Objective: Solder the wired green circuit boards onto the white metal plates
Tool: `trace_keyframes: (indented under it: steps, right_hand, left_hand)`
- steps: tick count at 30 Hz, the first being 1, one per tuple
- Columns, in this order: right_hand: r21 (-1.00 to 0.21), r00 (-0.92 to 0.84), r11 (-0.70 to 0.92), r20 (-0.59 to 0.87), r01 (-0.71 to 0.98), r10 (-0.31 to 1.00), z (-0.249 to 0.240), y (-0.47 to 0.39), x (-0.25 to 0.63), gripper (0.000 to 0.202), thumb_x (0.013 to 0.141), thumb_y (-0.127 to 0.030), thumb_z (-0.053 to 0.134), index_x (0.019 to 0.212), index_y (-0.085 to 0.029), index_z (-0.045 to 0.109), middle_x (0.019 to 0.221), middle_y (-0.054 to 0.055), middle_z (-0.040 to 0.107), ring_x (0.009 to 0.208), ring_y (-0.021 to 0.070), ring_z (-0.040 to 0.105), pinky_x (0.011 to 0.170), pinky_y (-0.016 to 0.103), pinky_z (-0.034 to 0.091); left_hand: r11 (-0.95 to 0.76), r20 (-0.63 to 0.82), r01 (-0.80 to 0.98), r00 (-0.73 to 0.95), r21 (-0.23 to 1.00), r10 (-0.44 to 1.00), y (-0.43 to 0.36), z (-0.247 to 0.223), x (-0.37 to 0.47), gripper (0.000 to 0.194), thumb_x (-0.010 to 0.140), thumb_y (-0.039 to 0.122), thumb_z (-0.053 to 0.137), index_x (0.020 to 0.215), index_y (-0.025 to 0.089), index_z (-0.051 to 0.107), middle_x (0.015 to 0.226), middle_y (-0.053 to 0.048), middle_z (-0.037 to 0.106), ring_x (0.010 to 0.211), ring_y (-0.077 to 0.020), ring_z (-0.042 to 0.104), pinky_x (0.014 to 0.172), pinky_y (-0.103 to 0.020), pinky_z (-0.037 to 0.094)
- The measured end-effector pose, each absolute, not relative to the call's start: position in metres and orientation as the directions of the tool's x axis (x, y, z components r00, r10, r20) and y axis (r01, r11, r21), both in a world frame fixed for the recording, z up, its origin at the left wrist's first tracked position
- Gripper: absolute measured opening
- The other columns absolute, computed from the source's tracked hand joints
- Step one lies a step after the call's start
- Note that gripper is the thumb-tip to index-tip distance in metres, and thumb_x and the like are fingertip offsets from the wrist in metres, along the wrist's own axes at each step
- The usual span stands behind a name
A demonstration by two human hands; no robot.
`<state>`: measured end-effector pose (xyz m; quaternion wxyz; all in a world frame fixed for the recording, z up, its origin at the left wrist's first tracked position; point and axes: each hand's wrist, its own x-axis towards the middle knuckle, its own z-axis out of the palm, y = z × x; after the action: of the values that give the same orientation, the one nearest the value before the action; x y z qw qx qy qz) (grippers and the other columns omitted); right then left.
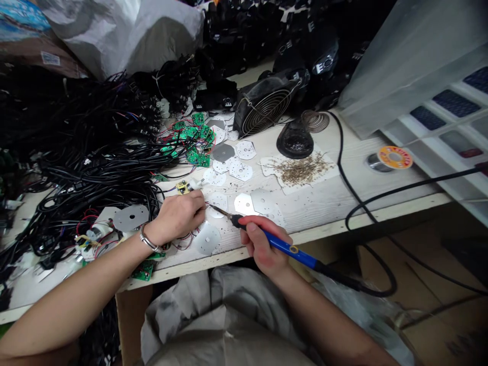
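My right hand (pixel 265 244) is wrapped round the blue handle of a soldering iron (pixel 285 246). The iron's tip points left and sits close to the fingers of my left hand (pixel 181 216). That hand is closed in a pinch on a thin wire, whose end shows by the fingertips; much of the grip is hidden. Around the iron's tip lies a round white LED board (pixel 218 205). A silvery disc plate (pixel 208 239) with a centre hole is just below my left fingers. Above the left hand sits a small yellow circuit board (pixel 183 187) with a white part beside it.
Black cables (pixel 114 168) heap up at left, with green circuit boards (pixel 196 137) behind. A fan (pixel 265 109), an iron stand (pixel 295 140), solder scraps (pixel 299 170) and a solder spool (pixel 391 158) stand rightward. The iron's black cord (pixel 341 162) loops over the table edge.
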<state>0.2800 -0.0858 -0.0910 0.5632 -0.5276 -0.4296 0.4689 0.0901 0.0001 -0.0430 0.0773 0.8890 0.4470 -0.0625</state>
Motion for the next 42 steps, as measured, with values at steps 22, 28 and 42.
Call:
trace_keyframes:
  steps: [22,28,42]
  right_hand:
    - [-0.994,0.184,-0.017,-0.036,-0.104,0.982,-0.087,-0.086,0.279,0.019,0.087,-0.036,0.058,0.083,-0.022,0.07,0.052,-0.005,0.053,0.042,0.0084,0.046,0.037,0.02,0.035]
    - [-0.99,0.248,0.084,0.054,-0.112,0.967,-0.094,-0.087,0.278,0.021,0.091,-0.038,0.056,0.088,-0.021,0.068,0.054,-0.005,0.055,0.035,0.0059,0.042,0.034,0.019,0.032]
    - [-0.979,0.045,0.134,0.142,0.156,0.989,-0.095,-0.068,0.273,0.044,0.082,-0.033,0.067,0.122,-0.026,0.05,0.107,0.005,0.065,0.076,0.0145,0.066,0.07,0.029,0.057]
  left_hand:
    - [-0.606,-0.165,0.787,0.618,0.118,0.769,0.001,-0.044,0.086,0.02,0.088,0.02,0.047,0.08,0.018,0.066,0.094,-0.002,0.069,0.071,-0.0129,0.061,0.051,-0.022,0.038]
    - [-0.593,-0.193,0.8,0.599,0.091,0.778,0.0,-0.044,0.087,0.02,0.089,0.022,0.047,0.083,0.019,0.066,0.096,-0.003,0.068,0.073,-0.0144,0.062,0.051,-0.024,0.037]
    - [-0.549,-0.039,0.617,0.684,0.564,0.729,-0.014,-0.021,0.077,0.019,0.092,0.025,0.046,0.086,0.017,0.062,0.072,-0.001,0.064,0.065,-0.0101,0.057,0.063,-0.02,0.043]
